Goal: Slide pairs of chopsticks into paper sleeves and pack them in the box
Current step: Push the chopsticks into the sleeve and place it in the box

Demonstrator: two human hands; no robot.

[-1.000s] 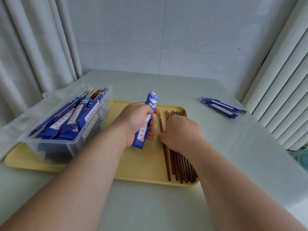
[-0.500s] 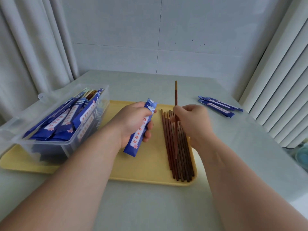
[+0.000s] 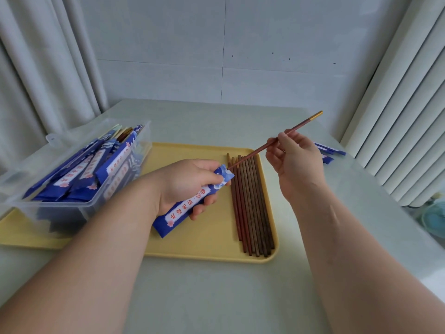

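The left hand (image 3: 185, 184) grips a blue paper sleeve (image 3: 190, 203) above the yellow tray (image 3: 207, 239), near the middle of the tabletop (image 3: 216, 297). The right hand (image 3: 296, 160) pinches one chopstick (image 3: 301, 125), whose lower tip is at the sleeve's open mouth. Loose chopsticks (image 3: 250, 206) lie in a row along the tray's right side. Toward the left edge, the clear box (image 3: 60, 213) holds packed sleeves (image 3: 72, 174). More sleeves (image 3: 330, 149) lie near the right edge.

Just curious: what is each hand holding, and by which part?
The left hand grips a blue paper sleeve around its upper half; the right hand pinches one chopstick near its middle.
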